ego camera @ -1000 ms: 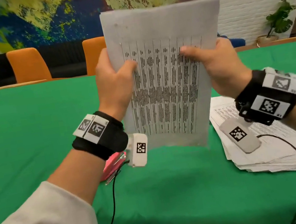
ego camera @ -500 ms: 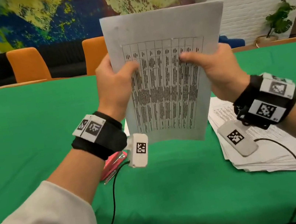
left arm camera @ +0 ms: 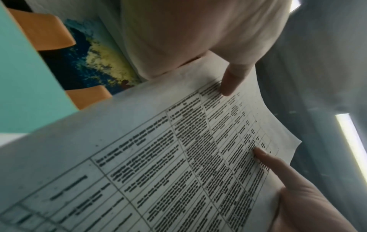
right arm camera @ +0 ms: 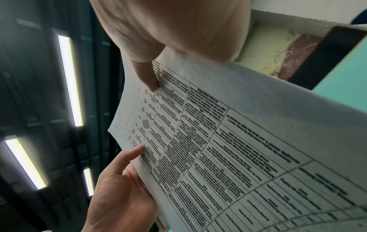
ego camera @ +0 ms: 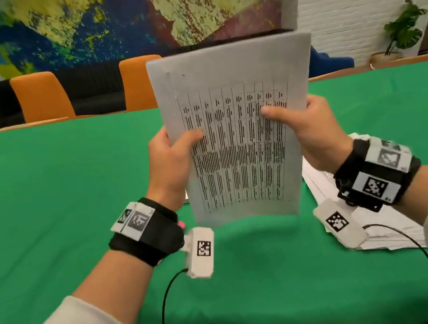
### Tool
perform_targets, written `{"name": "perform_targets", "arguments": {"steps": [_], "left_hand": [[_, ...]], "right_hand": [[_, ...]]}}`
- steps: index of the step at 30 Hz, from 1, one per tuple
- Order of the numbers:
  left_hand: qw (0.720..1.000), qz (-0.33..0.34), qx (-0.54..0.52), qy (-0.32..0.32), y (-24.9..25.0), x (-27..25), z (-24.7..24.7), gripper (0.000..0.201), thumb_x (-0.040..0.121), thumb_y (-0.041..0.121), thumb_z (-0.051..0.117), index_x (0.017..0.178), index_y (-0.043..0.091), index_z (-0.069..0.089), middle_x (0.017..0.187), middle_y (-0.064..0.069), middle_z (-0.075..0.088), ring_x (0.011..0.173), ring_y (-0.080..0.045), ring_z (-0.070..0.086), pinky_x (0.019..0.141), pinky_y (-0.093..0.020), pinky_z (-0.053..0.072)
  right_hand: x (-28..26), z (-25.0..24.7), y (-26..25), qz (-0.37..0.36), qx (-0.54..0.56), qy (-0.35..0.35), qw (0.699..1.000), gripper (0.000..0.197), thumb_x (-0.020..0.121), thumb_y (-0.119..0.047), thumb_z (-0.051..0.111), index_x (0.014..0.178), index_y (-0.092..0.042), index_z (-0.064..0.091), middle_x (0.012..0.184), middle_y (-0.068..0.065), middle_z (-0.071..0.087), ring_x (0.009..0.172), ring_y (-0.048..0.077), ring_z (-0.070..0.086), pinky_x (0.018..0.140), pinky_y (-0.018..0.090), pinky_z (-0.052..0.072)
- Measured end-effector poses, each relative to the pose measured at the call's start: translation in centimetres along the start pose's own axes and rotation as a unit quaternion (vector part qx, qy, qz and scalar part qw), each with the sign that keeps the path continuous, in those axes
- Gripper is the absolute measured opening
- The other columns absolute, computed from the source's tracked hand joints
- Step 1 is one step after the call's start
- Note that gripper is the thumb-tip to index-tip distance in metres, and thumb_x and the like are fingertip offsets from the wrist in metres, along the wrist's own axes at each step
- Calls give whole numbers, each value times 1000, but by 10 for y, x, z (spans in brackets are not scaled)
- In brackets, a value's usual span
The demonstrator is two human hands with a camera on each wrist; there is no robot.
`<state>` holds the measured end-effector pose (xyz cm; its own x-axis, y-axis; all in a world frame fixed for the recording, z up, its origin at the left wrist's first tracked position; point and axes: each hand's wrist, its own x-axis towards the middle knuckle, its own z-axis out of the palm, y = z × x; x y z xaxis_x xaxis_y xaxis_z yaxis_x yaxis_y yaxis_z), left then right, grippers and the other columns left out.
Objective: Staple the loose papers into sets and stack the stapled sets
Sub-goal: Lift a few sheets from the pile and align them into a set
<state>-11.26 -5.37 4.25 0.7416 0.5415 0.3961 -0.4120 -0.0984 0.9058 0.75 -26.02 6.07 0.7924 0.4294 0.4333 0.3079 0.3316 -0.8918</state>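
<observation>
Head view: left hand point(ego camera: 171, 165) and right hand point(ego camera: 312, 132) hold a set of papers point(ego camera: 238, 130) upright above the green table point(ego camera: 45, 202), the printed grid facing the person. Left hand grips the left edge of the set, thumb curled over the front and resting on the print; the fingers behind are hidden by the paper. Right hand grips the right edge the same way, thumb across the front, at about the same height as the left thumb. Lower edge of the set hangs clear of the table, no contact visible.

Left wrist view: the left thumb lies flat on the printed sheet near its edge, with the right thumb opposite on the far edge of the page. Right wrist view: same arrangement from the other side; a thin stack of sheet edges shows below the right palm, so more than one sheet is held.

A pile of loose papers point(ego camera: 370, 221) lies flat on the table to the right, near the person, partly under the right wrist. A small pink object point(ego camera: 181, 224) shows just beyond the left wristband; too hidden to identify.

Farther out: orange chairs point(ego camera: 41, 96) line the far side of the table, a painted mural point(ego camera: 114, 18) covers the wall behind them, and a potted plant point(ego camera: 402, 28) stands at far right.
</observation>
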Motion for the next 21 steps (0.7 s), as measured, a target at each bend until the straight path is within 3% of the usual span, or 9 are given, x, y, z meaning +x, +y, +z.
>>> {"name": "perform_targets", "arguments": {"steps": [2,5,11,16,21], "left_hand": [[999,-41,14,-1,-17,-12,-4,30,92,10,66,121,2,69,115,-11,77,107,-32,74,96,-53,59],[997,-77,20,4,-28,-22,-5,30,93,10,69,122,4,69,117,-9,77,112,-32,72,104,-58,53],[998,-63,3,10,-9,-10,-2,25,97,0,62,121,2,68,116,-11,77,110,-32,73,98,-49,58],[992,-124,33,4,-45,-33,-2,26,97,2,64,121,8,69,116,-6,78,112,-30,72,107,-56,51],[994,-105,27,8,-40,-25,-4,26,97,4,65,121,9,70,117,-7,77,114,-31,71,105,-55,53]], "right_hand": [[-9,-2,18,24,-13,-5,1000,35,78,-20,80,112,-12,74,113,11,78,107,30,75,100,56,56],[-18,-1,30,40,-29,1,999,25,85,-14,78,110,-14,75,111,7,79,105,26,75,102,56,56],[-4,-3,12,17,-6,-3,1000,20,91,-8,74,111,-11,74,114,12,78,107,33,75,95,52,59],[-24,-8,46,59,-68,-8,996,20,88,-12,77,108,-16,74,109,5,80,102,25,76,100,53,57],[-22,-6,42,36,-38,24,998,20,81,-18,81,100,-16,75,104,9,79,99,28,76,91,48,61]]}}
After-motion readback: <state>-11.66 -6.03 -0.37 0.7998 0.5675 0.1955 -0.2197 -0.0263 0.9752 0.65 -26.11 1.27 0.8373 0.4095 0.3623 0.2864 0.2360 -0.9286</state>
